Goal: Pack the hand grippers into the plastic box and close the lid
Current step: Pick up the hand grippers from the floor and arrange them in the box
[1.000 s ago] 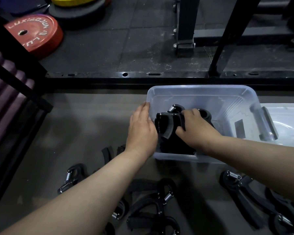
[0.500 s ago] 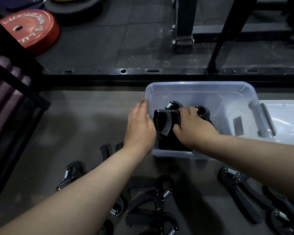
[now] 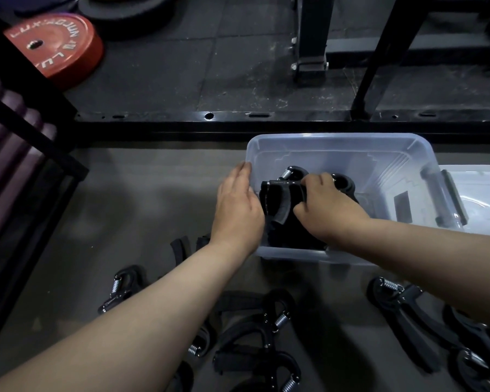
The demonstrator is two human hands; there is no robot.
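Mid-packing: right hand (image 3: 328, 213) grips the hand grippers (image 3: 277, 199) inside the plastic box (image 3: 323, 138), left hand (image 3: 236, 210) flat-fingered against its wall (next, fetch floor grippers (image 3: 255, 321)).

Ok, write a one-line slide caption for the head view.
Right hand grips hand grippers inside the plastic box, left hand against its wall; loose grippers lie on the floor.

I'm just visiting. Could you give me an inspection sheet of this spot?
Surface: grey floor.
Job's things: box open, packed grippers at its left end; loose grippers on the floor before it; lid lying at its right.
Clutter: nothing seen.
Grippers: left hand flat on the box's left wall; right hand inside, gripping the packed grippers.
Cables: nothing seen.
Surroundings: red plate and black rack behind.
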